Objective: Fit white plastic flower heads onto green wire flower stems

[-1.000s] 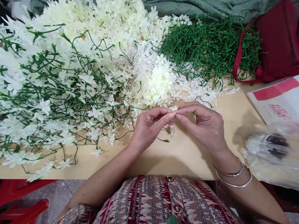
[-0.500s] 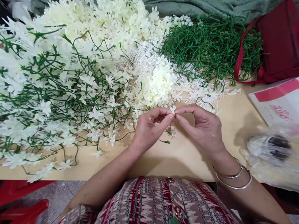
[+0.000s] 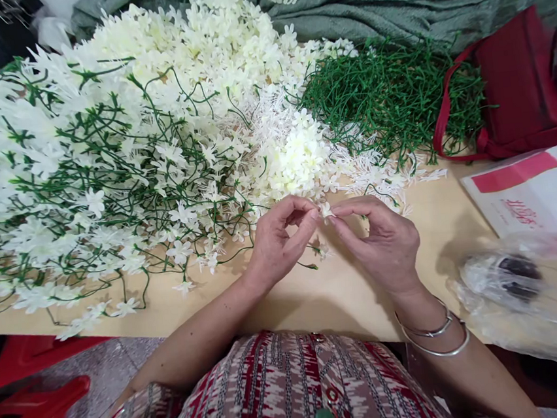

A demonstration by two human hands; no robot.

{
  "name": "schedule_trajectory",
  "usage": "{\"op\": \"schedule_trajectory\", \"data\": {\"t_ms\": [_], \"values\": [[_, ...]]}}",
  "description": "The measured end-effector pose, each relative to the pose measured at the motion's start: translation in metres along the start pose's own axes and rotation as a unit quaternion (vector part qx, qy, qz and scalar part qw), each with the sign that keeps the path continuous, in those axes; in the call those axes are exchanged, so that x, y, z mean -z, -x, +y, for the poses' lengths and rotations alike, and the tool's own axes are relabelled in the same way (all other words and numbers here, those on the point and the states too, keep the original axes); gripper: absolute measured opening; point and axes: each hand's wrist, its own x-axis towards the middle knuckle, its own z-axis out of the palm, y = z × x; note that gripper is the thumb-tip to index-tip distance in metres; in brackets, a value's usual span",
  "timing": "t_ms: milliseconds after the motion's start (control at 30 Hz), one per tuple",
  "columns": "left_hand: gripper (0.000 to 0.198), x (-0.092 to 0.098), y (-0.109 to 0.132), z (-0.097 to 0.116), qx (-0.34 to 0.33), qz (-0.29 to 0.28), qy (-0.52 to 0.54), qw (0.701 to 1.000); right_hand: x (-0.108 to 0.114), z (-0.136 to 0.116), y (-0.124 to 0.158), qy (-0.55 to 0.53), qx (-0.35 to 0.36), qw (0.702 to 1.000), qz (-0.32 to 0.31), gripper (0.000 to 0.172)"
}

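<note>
Heaped white blossoms (image 3: 224, 50) and green stems (image 3: 381, 97) on a table (image 3: 336, 295) suggest a workshop.

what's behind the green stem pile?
A rumpled grey-green cloth lies behind the green stems. What the cloth covers can't be seen, and the heaped stems hide most of the surface under them.

— What differs at the fingertips?
— The left hand (image 3: 278, 245) now sits slightly farther from the right hand (image 3: 389, 238); a small gap parts their tips.
— And the small white blossom (image 3: 326, 209)?
— It shows more fully in that gap; it no longer just peeps above them.
</note>
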Motion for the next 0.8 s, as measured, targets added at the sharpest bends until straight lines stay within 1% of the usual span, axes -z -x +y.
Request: {"op": "schedule_trajectory", "data": {"t_ms": [67, 133, 200, 267, 333, 400, 500, 667, 733, 800], "values": [[0.020, -0.0004, -0.0002, 0.0006, 0.036, 0.010, 0.027, 0.999, 0.0015, 0.0034, 0.0008, 0.051, 0.055, 0.997, 0.019, 0.020], [0.026, -0.0012, -0.0006, 0.0026, 0.065, 0.013, 0.042, 0.997, 0.0038, 0.0054, 0.0021, 0.113, 0.123, 0.986, 0.020, 0.022], [0.031, -0.0025, -0.0012, 0.0051, 0.090, -0.001, 0.056, 0.994, 0.0061, 0.0050, 0.0036, 0.164, 0.195, 0.967, 0.002, 0.023], [0.035, -0.0037, -0.0022, 0.0068, 0.109, -0.010, 0.075, 0.991, 0.0073, 0.0027, 0.0050, 0.192, 0.252, 0.948, -0.022, 0.021], [0.036, -0.0040, -0.0034, 0.0069, 0.118, -0.014, 0.104, 0.987, 0.0072, 0.0006, 0.0063, 0.204, 0.282, 0.937, -0.039, 0.019], [0.033, -0.0031, -0.0045, 0.0057, 0.121, -0.025, 0.140, 0.982, 0.0066, 0.0005, 0.0076, 0.209, 0.282, 0.936, -0.040, 0.019], [0.028, -0.0004, -0.0054, 0.0027, 0.122, -0.036, 0.184, 0.975, 0.0059, 0.0038, 0.0090, 0.213, 0.256, 0.943, -0.016, 0.020], [0.024, 0.0020, -0.0049, -0.0019, 0.087, -0.009, 0.169, 0.982, 0.0027, 0.0036, 0.0044, 0.164, 0.192, 0.968, 0.006, 0.025], [0.025, 0.0013, -0.0042, -0.0025, 0.075, 0.008, 0.164, 0.984, 0.0007, 0.0003, 0.0023, 0.139, 0.155, 0.978, 0.016, 0.028], [0.025, -0.0004, -0.0029, -0.0024, 0.070, 0.019, 0.146, 0.987, -0.0014, -0.0023, 0.0020, 0.099, 0.102, 0.989, 0.032, 0.030]]}}
